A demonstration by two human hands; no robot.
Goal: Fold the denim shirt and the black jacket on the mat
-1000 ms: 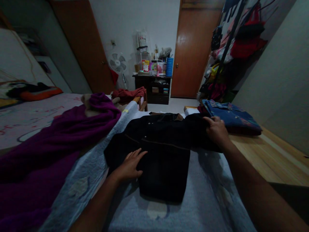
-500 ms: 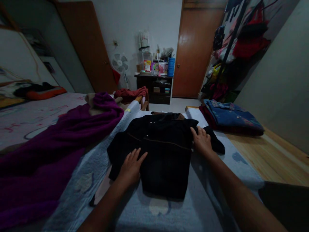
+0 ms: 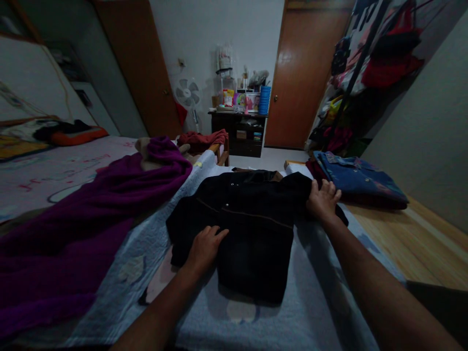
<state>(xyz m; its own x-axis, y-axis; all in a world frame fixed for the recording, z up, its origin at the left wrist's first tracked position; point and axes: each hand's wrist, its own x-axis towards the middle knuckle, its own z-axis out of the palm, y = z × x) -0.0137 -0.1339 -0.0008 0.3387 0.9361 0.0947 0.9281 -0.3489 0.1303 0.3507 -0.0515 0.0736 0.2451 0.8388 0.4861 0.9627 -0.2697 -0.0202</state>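
A black jacket (image 3: 256,248) with brown seam lines and snap buttons lies spread on a light blue blanket (image 3: 204,321). My left hand (image 3: 206,247) rests on its lower left part, fingers extended and thumb apart. On the right, my right hand (image 3: 323,199) lies over the jacket's sleeve with its fingers apart and slightly bent. The end of that sleeve pokes out beyond my wrist. Under the jacket's left side, a pale pink cloth (image 3: 161,280) shows partly.
A purple cloth (image 3: 109,204) is heaped to the left, beside a pink printed bedsheet (image 3: 84,165). Folded denim clothing (image 3: 358,175) sits at right on a wooden surface (image 3: 380,229). Farther back stand a fan (image 3: 187,93) and a dark cabinet (image 3: 237,134).
My right hand has moved outward to the right along the sleeve, and more of the sleeve's upper part shows. My left hand stays on the jacket. The view has shifted slightly.
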